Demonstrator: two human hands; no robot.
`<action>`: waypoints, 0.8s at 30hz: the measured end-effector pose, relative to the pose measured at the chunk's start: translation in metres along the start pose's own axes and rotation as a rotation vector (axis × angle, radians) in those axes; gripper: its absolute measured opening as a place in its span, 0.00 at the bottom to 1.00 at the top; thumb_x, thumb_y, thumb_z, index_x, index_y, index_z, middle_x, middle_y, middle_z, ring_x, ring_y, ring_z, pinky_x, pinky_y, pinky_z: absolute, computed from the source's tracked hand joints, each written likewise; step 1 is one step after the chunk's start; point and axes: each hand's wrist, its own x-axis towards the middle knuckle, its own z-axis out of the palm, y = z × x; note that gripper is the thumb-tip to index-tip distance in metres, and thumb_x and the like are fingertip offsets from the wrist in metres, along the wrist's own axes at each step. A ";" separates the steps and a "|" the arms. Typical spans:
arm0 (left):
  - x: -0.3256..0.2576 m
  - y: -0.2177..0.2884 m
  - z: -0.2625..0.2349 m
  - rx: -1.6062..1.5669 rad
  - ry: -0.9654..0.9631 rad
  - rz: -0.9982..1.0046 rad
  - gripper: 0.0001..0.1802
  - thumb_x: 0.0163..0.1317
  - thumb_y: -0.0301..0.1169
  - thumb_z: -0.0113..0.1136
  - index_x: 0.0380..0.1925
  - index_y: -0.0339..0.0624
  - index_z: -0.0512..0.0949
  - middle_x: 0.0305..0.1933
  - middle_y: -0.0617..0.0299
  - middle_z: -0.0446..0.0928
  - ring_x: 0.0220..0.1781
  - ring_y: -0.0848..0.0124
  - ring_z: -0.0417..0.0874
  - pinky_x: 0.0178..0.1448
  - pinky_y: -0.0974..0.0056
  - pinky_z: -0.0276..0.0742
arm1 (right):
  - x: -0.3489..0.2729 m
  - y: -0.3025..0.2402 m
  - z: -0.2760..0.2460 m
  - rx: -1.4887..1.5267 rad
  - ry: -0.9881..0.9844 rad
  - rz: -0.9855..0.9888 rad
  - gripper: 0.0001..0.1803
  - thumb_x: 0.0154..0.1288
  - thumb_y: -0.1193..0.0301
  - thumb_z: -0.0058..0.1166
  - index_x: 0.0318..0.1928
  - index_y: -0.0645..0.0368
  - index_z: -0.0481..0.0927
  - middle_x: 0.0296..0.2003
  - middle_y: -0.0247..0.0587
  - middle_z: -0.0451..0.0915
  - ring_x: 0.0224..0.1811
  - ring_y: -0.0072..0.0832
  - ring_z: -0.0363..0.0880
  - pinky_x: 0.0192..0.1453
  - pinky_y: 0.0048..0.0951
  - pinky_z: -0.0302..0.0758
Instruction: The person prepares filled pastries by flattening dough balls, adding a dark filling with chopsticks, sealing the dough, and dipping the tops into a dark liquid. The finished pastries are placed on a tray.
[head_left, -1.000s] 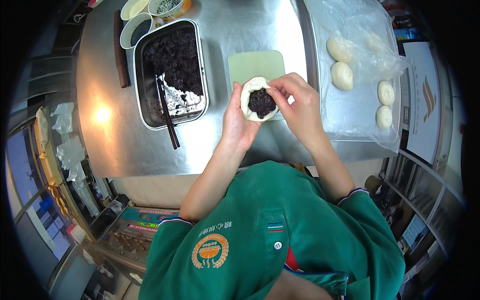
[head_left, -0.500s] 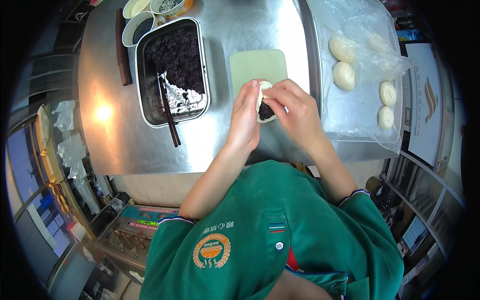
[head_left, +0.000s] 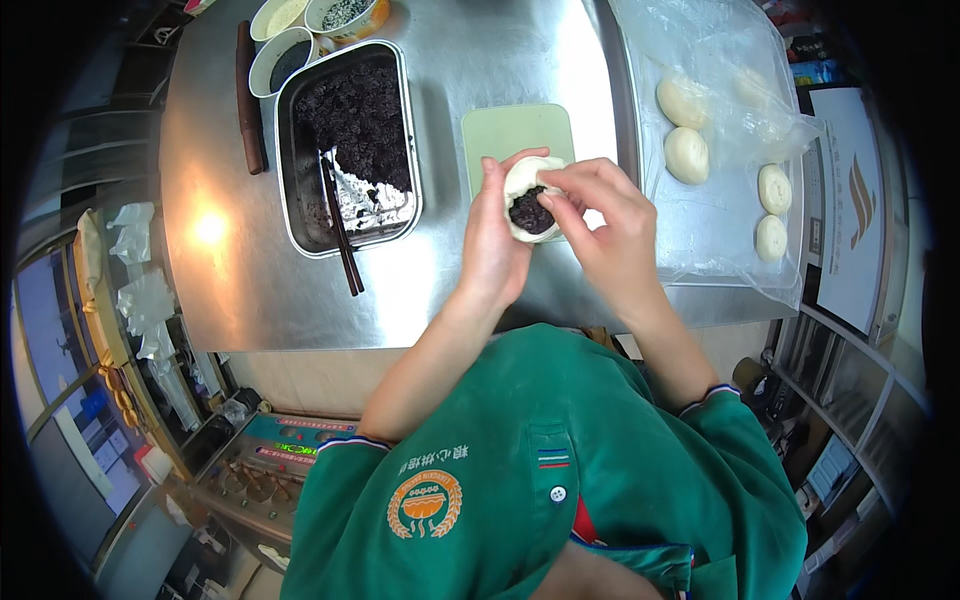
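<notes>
I see a steel desk [head_left: 270,310] with a warm glow [head_left: 210,228] reflected at its left. Metal shelving [head_left: 830,352] bends along the right rim; at left, a wooden frame [head_left: 102,300] stands near what might be a window [head_left: 45,310].

Pan [head_left: 302,222]: landmark, on table [head_left: 445,60]. In pan: filling [head_left: 355,115]; chopsticks [head_left: 347,250], ends past its near rim. Left of pan: rolling pin [head_left: 249,100]. Behind pan, at its far left corner: three bowls [head_left: 256,72]. Right of pan: plate [head_left: 515,125]; dough wrapper [head_left: 529,172], between left hand [head_left: 494,240] and right hand [head_left: 608,222]. Farther right of pan: tray [head_left: 700,235], bearing dough balls [head_left: 686,155], some under plastic sheet [head_left: 700,45].
</notes>
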 end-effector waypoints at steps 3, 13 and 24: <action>0.003 -0.002 0.000 0.066 0.057 0.017 0.30 0.75 0.53 0.30 0.54 0.39 0.71 0.52 0.57 0.75 0.55 0.69 0.74 0.60 0.61 0.70 | -0.004 0.007 -0.001 -0.075 -0.087 -0.041 0.08 0.52 0.83 0.62 0.35 0.64 0.82 0.31 0.41 0.77 0.30 0.30 0.79 0.31 0.26 0.75; -0.007 0.002 0.010 0.245 0.050 0.027 0.24 0.75 0.49 0.36 0.51 0.42 0.72 0.45 0.60 0.76 0.50 0.73 0.75 0.54 0.65 0.71 | -0.009 0.006 -0.001 -0.241 -0.034 -0.406 0.12 0.50 0.83 0.60 0.38 0.64 0.80 0.34 0.41 0.76 0.31 0.32 0.79 0.32 0.29 0.77; -0.010 0.020 0.019 0.291 0.036 -0.007 0.39 0.71 0.62 0.22 0.51 0.41 0.72 0.46 0.56 0.76 0.51 0.68 0.75 0.58 0.63 0.69 | -0.001 0.004 -0.012 -0.276 -0.224 -0.534 0.12 0.50 0.80 0.62 0.39 0.63 0.81 0.40 0.42 0.80 0.34 0.33 0.81 0.34 0.29 0.79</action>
